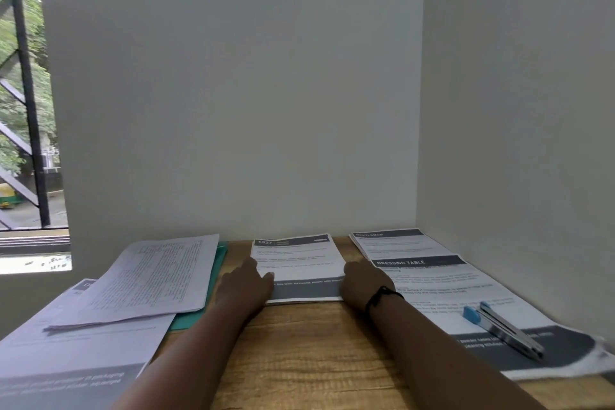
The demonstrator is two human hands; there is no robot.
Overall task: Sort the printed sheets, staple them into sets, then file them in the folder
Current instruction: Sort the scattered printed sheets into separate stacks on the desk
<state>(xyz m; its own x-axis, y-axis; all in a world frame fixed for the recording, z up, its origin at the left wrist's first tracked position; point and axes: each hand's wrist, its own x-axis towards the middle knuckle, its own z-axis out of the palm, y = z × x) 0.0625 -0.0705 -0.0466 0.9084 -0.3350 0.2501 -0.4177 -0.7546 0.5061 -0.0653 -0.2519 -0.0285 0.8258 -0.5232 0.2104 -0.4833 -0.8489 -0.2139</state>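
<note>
A white printed sheet set with a dark header reading "1327" and a grey band along its near edge (299,268) lies flat at the back middle of the light brown wooden table (309,353), close to the pale wall. The left hand (244,286) rests on the set's left edge with fingers laid fairly straight on the paper; the right hand (361,281) lies against its right edge, a black band round the wrist. Whether the right fingers curl round the paper cannot be told.

Just right of this set, a long white sheet headed "DRESSING TABLE" (442,283) overlaps another white sheet behind it (396,241). A silver stapler with a blue end (502,329) lies on the near part of the long sheet.

Left of the set, a teal folder (218,263) lies under a tilted stack of white sheets with printed tables (149,280). Nearer still, another white sheet with a grey band (76,363) reaches the table's front left.
</note>
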